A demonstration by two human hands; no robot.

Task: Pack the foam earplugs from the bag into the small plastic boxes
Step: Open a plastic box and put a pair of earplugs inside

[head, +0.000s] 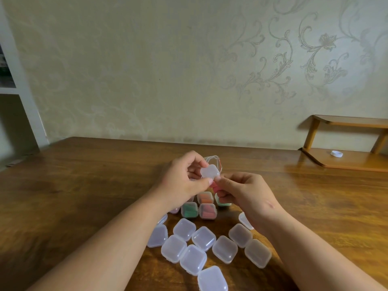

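Gripping noted: small box (pixel 210 171) is held by left hand (pixel 184 177), pink earplug (pixel 214 186) pinched by right hand (pixel 243 192); filled boxes (pixel 207 211) below.

Bare forearms; small mark on back of right hand (pixel 247 194)

I see both hands up over the counter (pixel 84 185): left hand (pixel 184 177) pinches a small clear box (pixel 210 171), right hand (pixel 245 192) pinches a pink earplug (pixel 214 186) just under it. The clear bag (pixel 216 161) sits right behind the box. Filled boxes (pixel 206 210) lie below the hands, empty boxes (pixel 203 238) clustered nearer me.
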